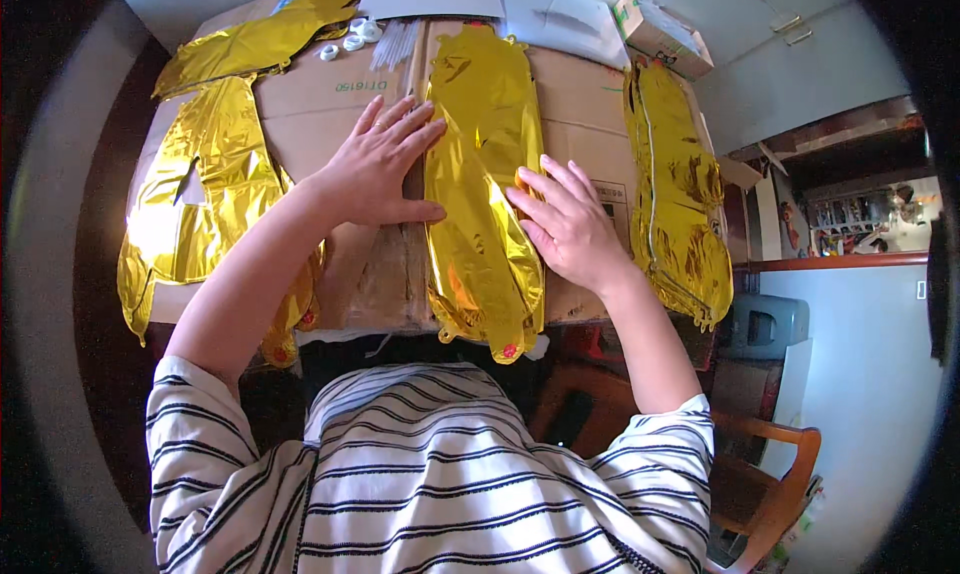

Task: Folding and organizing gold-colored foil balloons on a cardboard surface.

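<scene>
Spreading beneath the work, brown cardboard (585, 139) is bearing several gold foil pieces. Both arms are reaching forward and slanting inward from striped sleeves (665, 459). The middle foil piece (480, 144) is lying lengthwise between the hands, its near end jutting past the cardboard's edge. The left hand (375, 174) is lying palm down, its fingers fanning up and right, with fingertips and thumb tip meeting the foil's left edge. The right hand (577, 232) is slanting up and left, its spread fingers resting over the right edge. Neither hand is clenching or grasping anything. Beyond the left hand, small white rolls (354, 43) are sitting. A red spot (509, 351) is marking the foil's near end.
</scene>
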The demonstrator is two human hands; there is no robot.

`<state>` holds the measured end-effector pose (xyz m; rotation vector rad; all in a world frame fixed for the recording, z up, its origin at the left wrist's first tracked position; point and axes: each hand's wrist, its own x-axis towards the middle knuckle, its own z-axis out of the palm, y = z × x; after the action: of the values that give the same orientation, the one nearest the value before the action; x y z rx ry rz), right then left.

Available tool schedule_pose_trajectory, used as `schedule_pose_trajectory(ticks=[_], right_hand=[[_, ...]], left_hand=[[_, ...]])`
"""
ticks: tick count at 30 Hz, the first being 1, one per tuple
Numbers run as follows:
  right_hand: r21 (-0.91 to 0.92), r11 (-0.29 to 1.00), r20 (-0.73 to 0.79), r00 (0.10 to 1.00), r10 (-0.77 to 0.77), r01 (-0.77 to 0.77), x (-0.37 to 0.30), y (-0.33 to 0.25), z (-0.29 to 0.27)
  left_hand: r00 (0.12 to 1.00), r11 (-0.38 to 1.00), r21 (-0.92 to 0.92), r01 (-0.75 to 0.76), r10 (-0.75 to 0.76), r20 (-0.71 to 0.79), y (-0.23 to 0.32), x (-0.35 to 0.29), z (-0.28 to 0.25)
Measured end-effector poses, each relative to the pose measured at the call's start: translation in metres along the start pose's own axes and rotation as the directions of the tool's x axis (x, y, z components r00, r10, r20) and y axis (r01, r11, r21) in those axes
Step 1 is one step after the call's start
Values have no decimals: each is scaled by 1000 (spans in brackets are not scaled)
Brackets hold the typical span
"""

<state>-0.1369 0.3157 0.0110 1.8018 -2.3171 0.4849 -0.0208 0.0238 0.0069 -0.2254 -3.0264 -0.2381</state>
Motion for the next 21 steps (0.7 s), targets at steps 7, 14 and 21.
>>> schedule_pose_trajectory(ticks=[7,14,21], right_hand=[[95,996,-40,999,8,-4,0,4,3],[137,990,-52,999,-11,18,-2,5,-4],[139,990,-29,1000,-10,14,-6,3,-2]], left_hand=[[999,999,-6,32,-32,12,7,3,-2],[998,998,17,68,-67,-13,10,1,5],[996,998,-2,69,-69,-49,10,0,11]])
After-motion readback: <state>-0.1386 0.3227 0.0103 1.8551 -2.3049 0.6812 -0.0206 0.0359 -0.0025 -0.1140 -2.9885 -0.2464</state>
